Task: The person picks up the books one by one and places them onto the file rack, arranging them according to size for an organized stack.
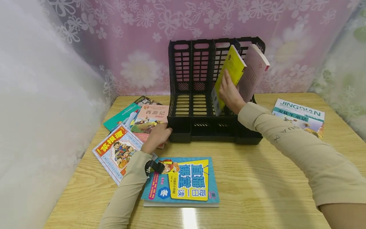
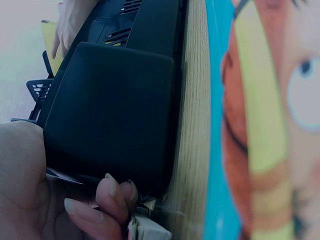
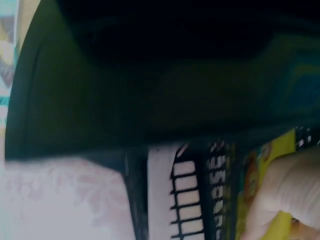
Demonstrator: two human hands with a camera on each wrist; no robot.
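A black book rack (image 1: pixel 213 129) with upright compartments stands at the back of the table. My right hand (image 1: pixel 231 93) grips a yellow book (image 1: pixel 235 67), which stands tilted in the third compartment from the left. Right of it, a pale pink book (image 1: pixel 252 72) leans in the last compartment. My left hand (image 1: pixel 158 136) holds the rack's front left corner; in the left wrist view its curled fingers (image 2: pixel 111 197) lie against the rack's black end wall (image 2: pixel 110 115). The right wrist view shows the right hand (image 3: pixel 285 192) against the yellow cover, with a dark blurred shape filling the top.
Left of the rack lie a pink-covered book (image 1: pixel 150 116), a teal book (image 1: pixel 123 116) and a blue-and-white book (image 1: pixel 118 152), overlapping. A thick blue book (image 1: pixel 191 181) lies in front. Another book (image 1: pixel 300 116) lies at the right. A flowered curtain (image 1: pixel 137 47) hangs behind.
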